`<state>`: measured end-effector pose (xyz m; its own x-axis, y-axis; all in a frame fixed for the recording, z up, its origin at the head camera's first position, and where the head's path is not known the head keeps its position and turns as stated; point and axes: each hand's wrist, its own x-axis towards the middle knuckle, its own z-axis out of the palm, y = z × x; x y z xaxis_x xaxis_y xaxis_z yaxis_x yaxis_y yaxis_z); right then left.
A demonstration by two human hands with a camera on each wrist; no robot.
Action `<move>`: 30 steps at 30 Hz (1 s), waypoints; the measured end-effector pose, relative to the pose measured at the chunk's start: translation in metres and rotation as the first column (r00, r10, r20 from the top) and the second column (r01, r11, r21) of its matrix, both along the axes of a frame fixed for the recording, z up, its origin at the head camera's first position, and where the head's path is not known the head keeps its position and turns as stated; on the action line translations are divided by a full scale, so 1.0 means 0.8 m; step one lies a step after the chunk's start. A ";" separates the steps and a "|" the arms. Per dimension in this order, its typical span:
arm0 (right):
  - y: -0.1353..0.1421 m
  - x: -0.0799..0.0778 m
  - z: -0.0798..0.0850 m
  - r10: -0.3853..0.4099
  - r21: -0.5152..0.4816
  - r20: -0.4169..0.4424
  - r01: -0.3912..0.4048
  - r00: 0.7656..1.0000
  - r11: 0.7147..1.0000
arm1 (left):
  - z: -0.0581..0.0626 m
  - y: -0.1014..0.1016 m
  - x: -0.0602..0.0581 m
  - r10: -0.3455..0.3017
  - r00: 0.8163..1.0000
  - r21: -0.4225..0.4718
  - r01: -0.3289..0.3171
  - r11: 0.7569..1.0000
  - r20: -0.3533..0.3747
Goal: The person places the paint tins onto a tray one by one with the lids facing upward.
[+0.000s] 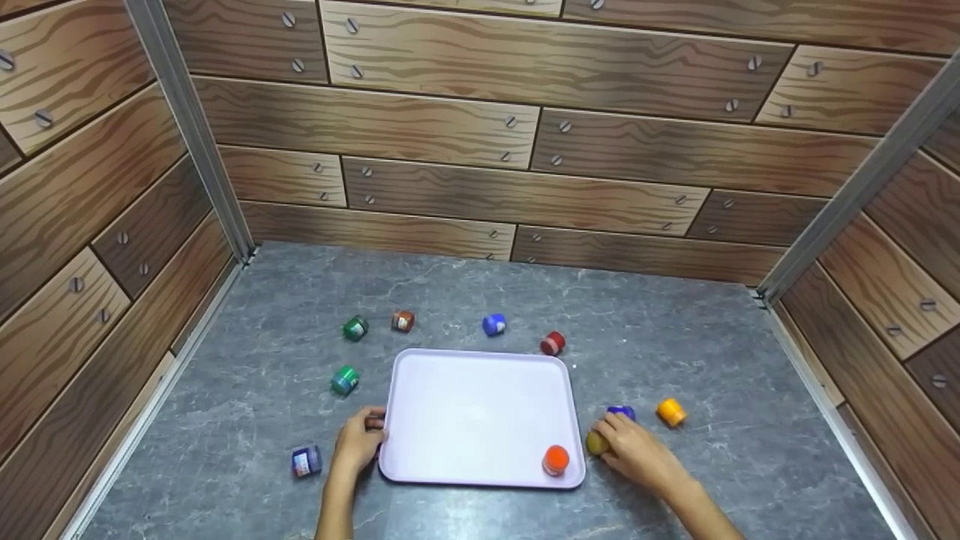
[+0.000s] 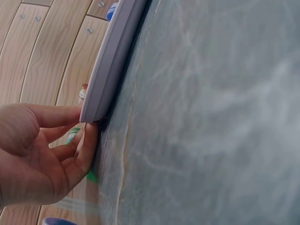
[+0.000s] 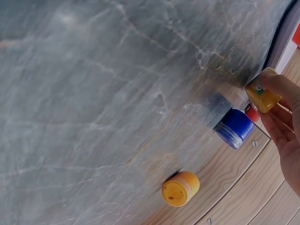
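A pale lilac tray (image 1: 472, 420) lies on the grey marbled table, with an orange-red paint jar (image 1: 556, 460) standing in its near right corner. My left hand (image 1: 358, 441) pinches the tray's left rim, thumb above and fingers beneath, as the left wrist view shows. Beside the right edge of the tray, my right hand (image 1: 637, 456) holds a small mustard-yellow paint jar (image 3: 263, 93) between thumb and fingers. Just beyond those fingers a dark blue jar (image 3: 235, 128) lies on the table, partly hidden by the hand in the head view. Farther right lies a yellow-orange jar (image 1: 671, 412).
Behind the tray are a red jar (image 1: 553, 343), a blue jar (image 1: 494, 324) and a brown jar (image 1: 403, 321). To its left lie a dark green jar (image 1: 355, 328), a lighter green jar (image 1: 345, 380) and a purple jar (image 1: 306, 460). Wood-patterned walls (image 1: 450, 127) enclose the table.
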<state>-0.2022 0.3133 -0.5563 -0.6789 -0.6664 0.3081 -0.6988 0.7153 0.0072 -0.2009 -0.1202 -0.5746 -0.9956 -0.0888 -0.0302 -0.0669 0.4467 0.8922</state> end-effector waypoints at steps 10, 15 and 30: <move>-0.003 -0.005 0.011 0.008 -0.112 0.025 -0.005 1.000 0.994 | 0.001 -0.001 0.001 0.004 1.000 0.009 -0.004 1.000 0.017; -0.008 -0.007 0.015 0.010 -0.127 0.019 -0.008 1.000 0.992 | 0.000 -0.001 0.000 -0.009 1.000 0.014 0.009 1.000 0.006; -0.028 -0.013 0.018 -0.040 -0.276 0.296 0.125 0.954 0.953 | -0.001 -0.001 0.000 -0.014 1.000 0.008 0.014 1.000 0.016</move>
